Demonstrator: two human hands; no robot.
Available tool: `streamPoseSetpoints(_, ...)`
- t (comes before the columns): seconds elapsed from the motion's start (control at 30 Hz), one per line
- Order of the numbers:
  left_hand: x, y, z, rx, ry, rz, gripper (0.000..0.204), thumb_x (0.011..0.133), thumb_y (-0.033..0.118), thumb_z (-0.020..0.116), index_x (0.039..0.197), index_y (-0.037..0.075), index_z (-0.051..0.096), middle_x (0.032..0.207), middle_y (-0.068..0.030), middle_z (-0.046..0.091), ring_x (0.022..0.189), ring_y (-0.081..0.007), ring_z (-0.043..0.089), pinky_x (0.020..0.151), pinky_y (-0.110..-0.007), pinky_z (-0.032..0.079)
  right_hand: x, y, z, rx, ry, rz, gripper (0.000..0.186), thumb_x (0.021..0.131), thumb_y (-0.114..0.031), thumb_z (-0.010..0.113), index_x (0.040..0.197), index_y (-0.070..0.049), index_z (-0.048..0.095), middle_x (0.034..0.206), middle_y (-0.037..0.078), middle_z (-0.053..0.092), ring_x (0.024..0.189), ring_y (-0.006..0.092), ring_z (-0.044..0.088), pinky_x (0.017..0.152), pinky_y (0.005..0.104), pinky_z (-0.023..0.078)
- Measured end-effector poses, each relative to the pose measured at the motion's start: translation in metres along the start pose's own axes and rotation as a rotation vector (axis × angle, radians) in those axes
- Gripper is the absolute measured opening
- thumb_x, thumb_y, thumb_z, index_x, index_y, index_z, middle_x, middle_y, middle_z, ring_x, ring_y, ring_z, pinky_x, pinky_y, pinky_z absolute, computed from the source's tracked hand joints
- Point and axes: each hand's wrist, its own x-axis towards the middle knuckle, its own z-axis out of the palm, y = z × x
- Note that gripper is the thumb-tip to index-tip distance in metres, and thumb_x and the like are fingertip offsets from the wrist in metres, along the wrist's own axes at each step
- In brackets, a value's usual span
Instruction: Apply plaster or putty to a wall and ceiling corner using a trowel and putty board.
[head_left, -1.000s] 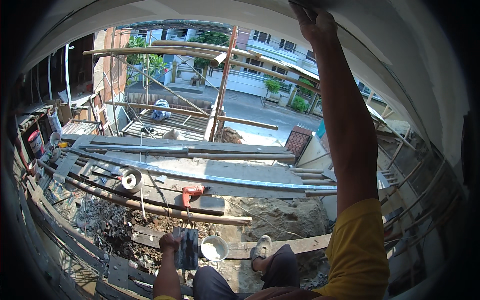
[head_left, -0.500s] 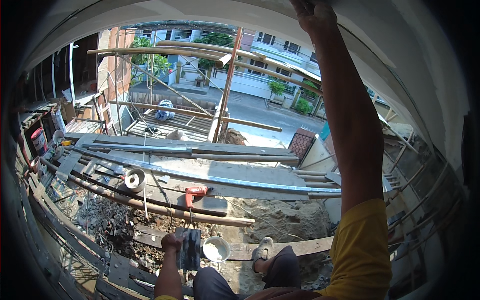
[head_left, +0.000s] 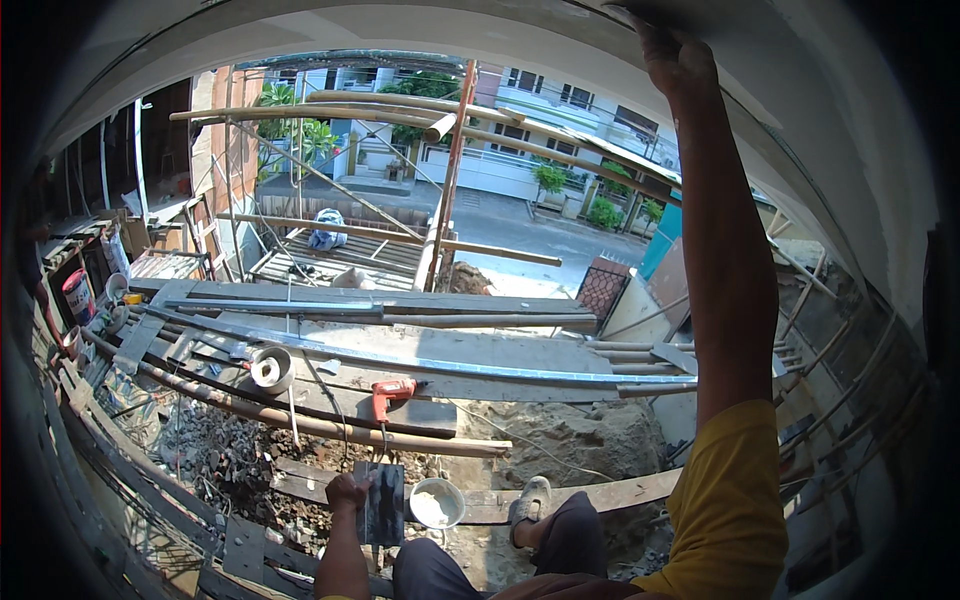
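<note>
My right arm stretches up to the pale overhead surface [head_left: 810, 110]. There my right hand [head_left: 682, 62] is closed around a trowel [head_left: 668, 14], whose dark flat blade lies against that surface; its handle is mostly hidden by my fingers. Low in front of me, my left hand [head_left: 348, 491] grips the edge of a dark rectangular board [head_left: 382, 508] with pale smears on it. Just right of the board stands a white bucket [head_left: 437, 503] with whitish material inside.
A red power drill [head_left: 393, 397] and a white tub [head_left: 271, 369] rest on planks [head_left: 350, 335]. A bamboo pole [head_left: 250, 408] runs across in front. Sand [head_left: 575, 440] and rubble [head_left: 215, 440] lie below. Bamboo scaffolding [head_left: 390, 110] stands beyond, before a street. My shoe [head_left: 530, 505] is on a plank.
My right hand and the trowel have moved right and slightly down in view along the overhead surface. The board in my left hand sits marginally lower in view.
</note>
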Motion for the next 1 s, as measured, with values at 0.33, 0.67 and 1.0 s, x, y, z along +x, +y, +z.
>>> streamPoseSetpoints(0.33,0.002,0.003,-0.001,0.014,-0.049,-0.028,0.071,0.071,0.068,0.055,0.083,-0.001,0.067,0.087,-0.0246,0.065,0.087,-0.0390,0.063,0.078,-0.045,0.049,0.006,-0.008,-0.016,-0.334,-0.188,-0.058,0.029,0.093,0.001,0.035,0.121,0.008,0.040,0.123,0.025,0.048,0.113,0.0373,0.053,0.098,0.0506,0.047)
streamPoseSetpoints(0.67,0.003,0.000,-0.001,-0.009,-0.035,-0.011,0.075,0.070,0.072,0.053,0.083,0.000,0.067,0.086,-0.0249,0.065,0.087,-0.0402,0.063,0.077,-0.046,0.049,-0.010,0.024,-0.076,-0.800,0.161,-0.657,0.026,0.087,0.000,0.042,0.111,0.006,0.048,0.099,0.018,0.058,0.090,0.0241,0.064,0.064,0.0369,0.059)
streamPoseSetpoints(1.0,0.002,0.006,-0.008,-0.020,-0.089,-0.042,0.078,0.069,0.074,0.053,0.084,-0.002,0.068,0.090,-0.0263,0.065,0.090,-0.0405,0.063,0.080,-0.046,0.049,0.044,0.136,-0.028,-1.062,0.262,-0.970,0.038,0.082,0.001,0.048,0.120,0.002,0.044,0.093,0.016,0.060,0.078,0.0245,0.059,0.064,0.0332,0.046)
